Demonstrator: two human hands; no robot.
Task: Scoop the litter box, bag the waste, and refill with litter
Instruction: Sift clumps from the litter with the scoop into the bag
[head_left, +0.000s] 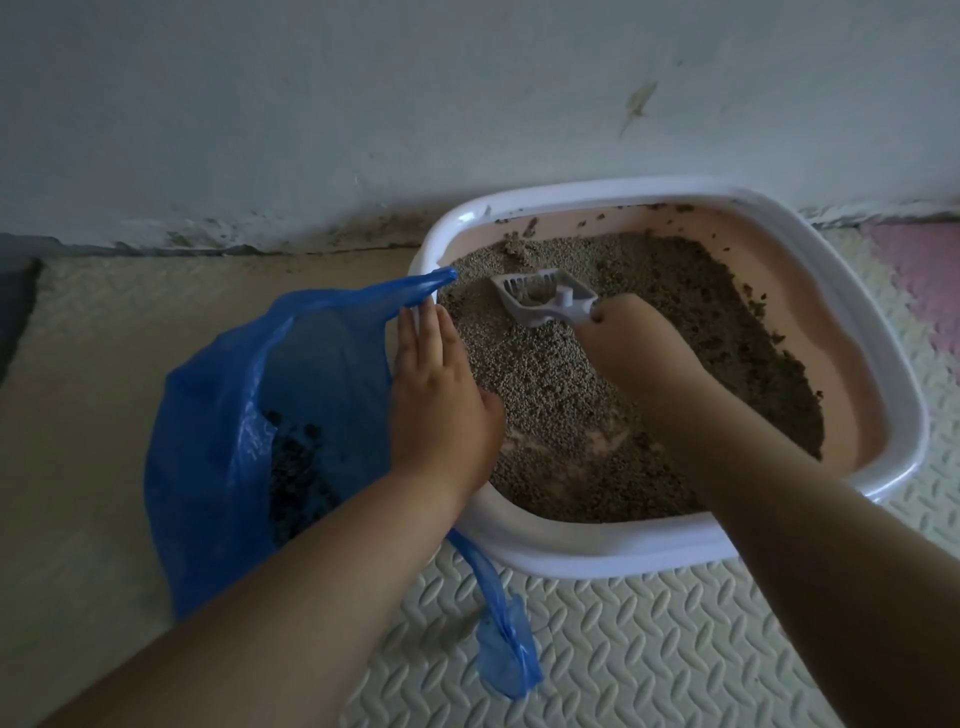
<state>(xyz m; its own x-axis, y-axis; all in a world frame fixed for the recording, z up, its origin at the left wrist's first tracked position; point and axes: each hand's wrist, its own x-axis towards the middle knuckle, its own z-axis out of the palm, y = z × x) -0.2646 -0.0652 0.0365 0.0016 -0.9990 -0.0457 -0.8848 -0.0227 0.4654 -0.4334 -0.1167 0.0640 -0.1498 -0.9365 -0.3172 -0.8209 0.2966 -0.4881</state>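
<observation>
A white-rimmed litter box (878, 364) with a pink inner wall stands on the floor against the wall, holding grey-brown litter (561, 364) with bare patches at the near side. My right hand (623, 338) grips the handle of a white slotted scoop (545, 299), which carries a clump above the litter at the box's far left. A blue plastic bag (223, 457) stands open left of the box with dark waste inside. My left hand (436, 395) lies with straight fingers against the bag's edge at the box rim, holding it open.
A pale blue-white wall (363, 104) with a stained base runs behind the box. A cream diamond-pattern foam mat (649, 649) covers the floor below and right; a pink tile (924, 291) lies at far right. One bag handle (498, 623) trails on the mat.
</observation>
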